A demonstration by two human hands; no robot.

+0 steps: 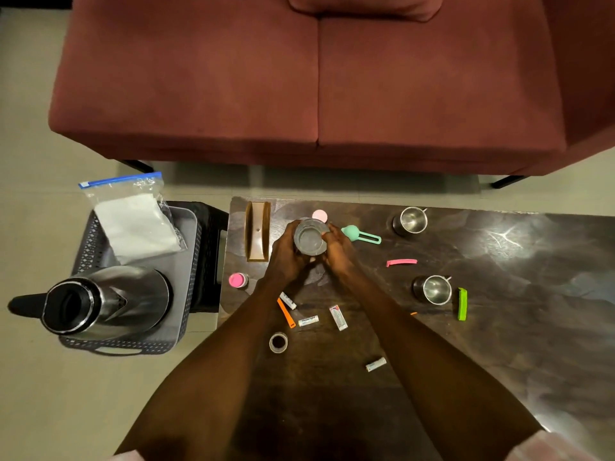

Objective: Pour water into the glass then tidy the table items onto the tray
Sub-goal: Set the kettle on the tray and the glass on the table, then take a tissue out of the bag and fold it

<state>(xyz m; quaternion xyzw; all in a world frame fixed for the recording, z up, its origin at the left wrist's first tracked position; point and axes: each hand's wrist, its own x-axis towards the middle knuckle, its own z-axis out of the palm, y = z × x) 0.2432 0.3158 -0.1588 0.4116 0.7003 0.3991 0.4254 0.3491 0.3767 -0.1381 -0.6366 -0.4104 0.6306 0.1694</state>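
From the head camera I see the left hand (287, 257) and the right hand (336, 252) both grasping the clear glass (310, 236) above the dark table (499, 327); the grey tray (186, 261) with the steel kettle (109, 299) stands left of the table

arms: bare to the upper arm | sleeves: pale pink edges at bottom corners | wrists: unadorned
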